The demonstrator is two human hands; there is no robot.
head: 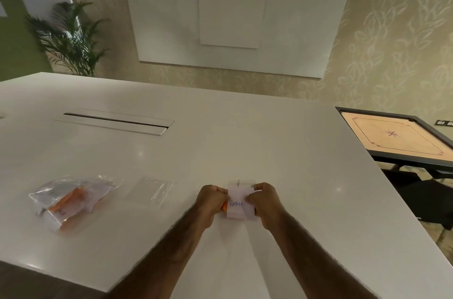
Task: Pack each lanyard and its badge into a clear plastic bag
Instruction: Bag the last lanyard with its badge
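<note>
A white badge [239, 203] in a clear sleeve, with blue handwriting and a metal clip at its top, is held over the table between both hands. My left hand [211, 203] grips its left edge, and a bit of orange lanyard [224, 206] shows under those fingers. My right hand [266, 202] pinches the right edge. An empty clear plastic bag [149, 189] lies flat to the left. Further left lies a pile of filled clear bags [71, 199] with orange lanyards and badges inside.
The white table [245, 142] has a long cable slot [115, 122] at the back left. Its right edge runs diagonally near my right arm. A carrom board [397, 138] on a black stand sits off to the right.
</note>
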